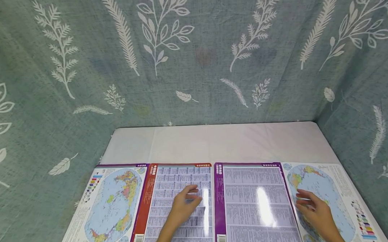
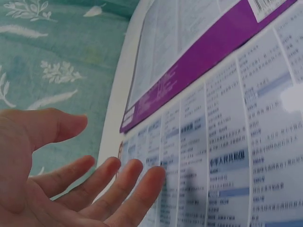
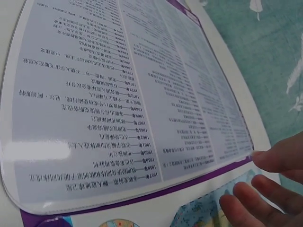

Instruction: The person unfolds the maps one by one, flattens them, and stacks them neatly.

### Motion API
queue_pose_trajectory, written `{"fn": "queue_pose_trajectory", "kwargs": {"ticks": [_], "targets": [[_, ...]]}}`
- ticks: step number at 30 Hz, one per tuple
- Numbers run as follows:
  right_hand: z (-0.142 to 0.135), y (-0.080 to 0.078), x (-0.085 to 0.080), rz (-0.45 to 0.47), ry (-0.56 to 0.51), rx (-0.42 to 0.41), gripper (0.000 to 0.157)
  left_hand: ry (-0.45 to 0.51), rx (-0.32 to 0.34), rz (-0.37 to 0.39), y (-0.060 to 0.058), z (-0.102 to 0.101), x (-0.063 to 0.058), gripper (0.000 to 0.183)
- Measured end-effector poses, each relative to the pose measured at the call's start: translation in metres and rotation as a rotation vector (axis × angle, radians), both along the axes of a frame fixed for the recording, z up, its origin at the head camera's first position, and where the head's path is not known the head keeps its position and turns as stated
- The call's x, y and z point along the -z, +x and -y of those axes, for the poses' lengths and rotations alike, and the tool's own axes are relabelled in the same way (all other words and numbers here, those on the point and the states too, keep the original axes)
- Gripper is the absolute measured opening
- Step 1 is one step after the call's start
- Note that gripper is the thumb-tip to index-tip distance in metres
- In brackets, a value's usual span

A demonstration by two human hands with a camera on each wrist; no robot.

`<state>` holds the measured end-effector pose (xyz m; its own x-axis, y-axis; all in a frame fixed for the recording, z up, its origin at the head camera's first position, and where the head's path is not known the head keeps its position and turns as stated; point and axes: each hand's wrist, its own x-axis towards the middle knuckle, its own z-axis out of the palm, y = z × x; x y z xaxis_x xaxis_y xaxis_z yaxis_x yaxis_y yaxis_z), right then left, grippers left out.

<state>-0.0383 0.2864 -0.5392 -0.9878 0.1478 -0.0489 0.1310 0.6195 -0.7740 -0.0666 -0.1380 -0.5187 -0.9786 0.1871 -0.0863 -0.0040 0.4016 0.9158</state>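
Observation:
Over the red-edged text sheet (image 1: 145, 202) hovers my left hand (image 1: 185, 205), fingers loosely bent and apart from the thumb, holding nothing. The left wrist view shows the same hand (image 2: 71, 175) above printed columns, a purple-edged text sheet (image 2: 199, 56) beyond. My right hand (image 1: 318, 213) is over the right world map sheet (image 1: 343, 179), near the right edge of the purple-edged text sheet (image 1: 256, 205). In the right wrist view, the right hand's thumb (image 3: 279, 153) is close to that glossy sheet's corner; whether it touches cannot be told. Its fingers are loosely bent.
A second world map sheet (image 1: 113, 207) lies at the far left, beside the red-edged one. All the sheets lie side by side on a white table (image 1: 214, 141). Green leaf-patterned cloth (image 1: 191, 63) hangs behind and at both sides.

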Motion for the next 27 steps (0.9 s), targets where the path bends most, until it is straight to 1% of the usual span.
{"fn": "queue_pose_trajectory", "kwargs": {"ticks": [2,5,13,16,20,24,27], "targets": [[0.003,-0.001,0.001,0.007,0.002,0.019,0.047,0.016,0.004,0.019,-0.001,-0.004,0.000,0.051],[0.006,-0.003,0.002,0.024,-0.002,0.039,0.046,0.049,0.002,0.073,-0.002,-0.011,0.001,0.053],[0.012,-0.006,0.002,0.047,-0.034,0.055,0.042,0.155,-0.002,0.203,-0.004,-0.031,0.008,0.052],[0.015,-0.007,0.002,0.078,-0.006,0.076,0.041,0.198,-0.004,0.239,-0.004,-0.039,0.011,0.051],[0.020,-0.008,0.002,0.143,0.014,0.097,0.043,0.265,-0.012,0.272,-0.004,-0.048,0.014,0.052],[0.021,-0.012,0.002,0.200,-0.027,0.100,0.046,0.307,-0.049,0.307,-0.005,-0.053,0.015,0.052],[0.020,-0.016,0.000,0.234,-0.100,0.104,0.049,0.312,-0.060,0.331,-0.007,-0.054,0.017,0.052]]}}
